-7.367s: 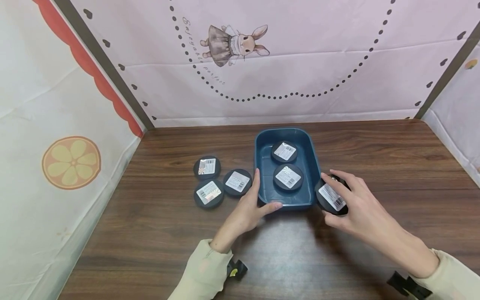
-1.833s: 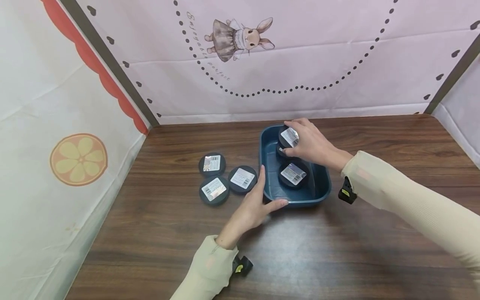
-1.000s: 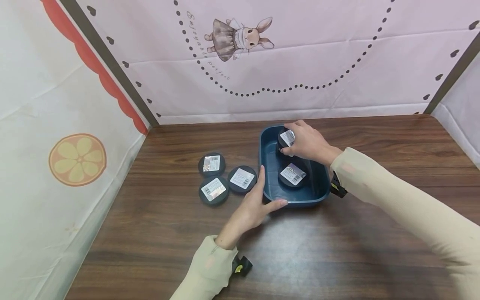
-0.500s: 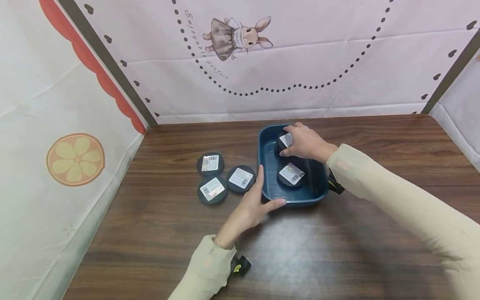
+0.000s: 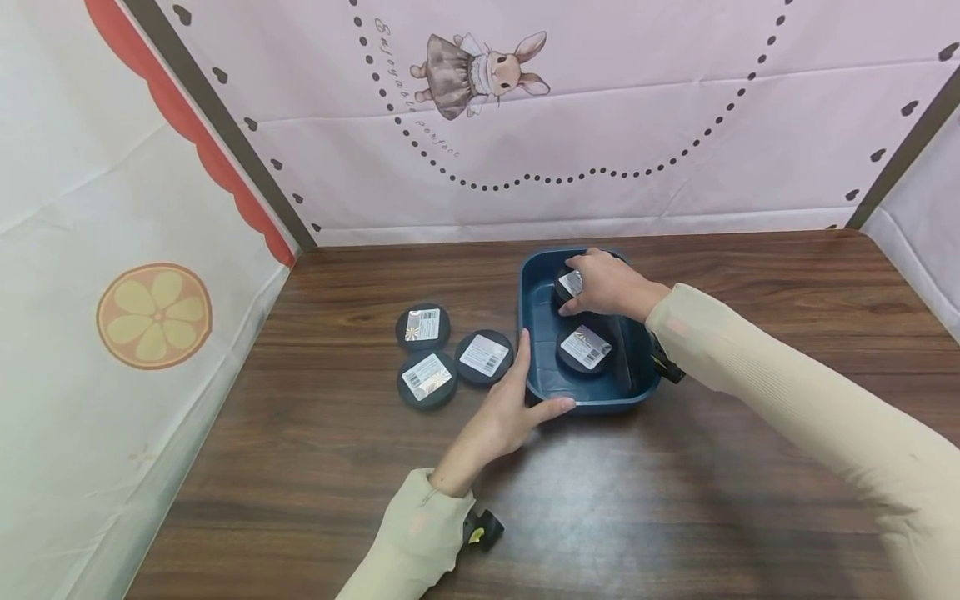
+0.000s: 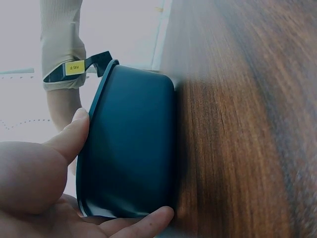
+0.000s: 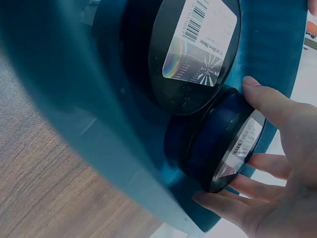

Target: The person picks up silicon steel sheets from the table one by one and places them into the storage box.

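A blue plastic bin (image 5: 543, 385) stands on the wooden table. My left hand (image 5: 501, 415) rests against its near-left corner, thumb at the near rim and fingers extended along the left side. In the left wrist view, the thumb touches the rim of the bin wall. Inside the bin's far end, my right hand (image 5: 611, 285) grips a black round case (image 5: 568, 283) with a white barcode label. That case sits over another black case (image 7: 174, 136), seen in the right wrist view. A second labelled case (image 5: 585, 348) lies nearer me in the bin.
Left of the bin, three more black round cases lie together on the table: a far one (image 5: 422, 326), a near one (image 5: 426, 380) and one beside the bin (image 5: 483, 357). A printed cloth wall (image 5: 637, 108) rises behind the table.
The right hand has carried a case from right of the bin into its far end, over another case. During the last second it has sunk slightly. The left hand has stayed at the corner.
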`<state>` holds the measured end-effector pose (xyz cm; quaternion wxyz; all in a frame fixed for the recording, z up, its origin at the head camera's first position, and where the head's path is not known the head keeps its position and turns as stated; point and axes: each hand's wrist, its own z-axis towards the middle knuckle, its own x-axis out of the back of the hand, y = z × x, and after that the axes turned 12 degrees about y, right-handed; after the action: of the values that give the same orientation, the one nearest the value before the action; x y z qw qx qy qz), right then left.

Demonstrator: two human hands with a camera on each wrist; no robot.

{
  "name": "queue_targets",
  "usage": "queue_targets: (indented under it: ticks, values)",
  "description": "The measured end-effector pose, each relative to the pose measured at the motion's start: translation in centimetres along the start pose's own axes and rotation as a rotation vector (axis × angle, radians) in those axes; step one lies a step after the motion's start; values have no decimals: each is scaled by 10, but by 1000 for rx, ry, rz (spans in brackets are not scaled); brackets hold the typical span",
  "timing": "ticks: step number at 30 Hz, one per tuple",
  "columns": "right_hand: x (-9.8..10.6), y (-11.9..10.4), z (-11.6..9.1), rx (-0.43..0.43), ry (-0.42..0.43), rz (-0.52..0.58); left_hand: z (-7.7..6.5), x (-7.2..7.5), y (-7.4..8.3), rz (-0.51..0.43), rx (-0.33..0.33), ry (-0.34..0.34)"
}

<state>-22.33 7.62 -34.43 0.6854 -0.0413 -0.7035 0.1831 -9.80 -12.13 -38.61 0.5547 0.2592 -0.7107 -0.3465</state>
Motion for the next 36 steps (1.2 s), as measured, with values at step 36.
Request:
queue_targets:
  ticks: [36]
  values:
    - [1, -8, 2, 1, -48, -68, 3, -1, -2, -7, -2, 2]
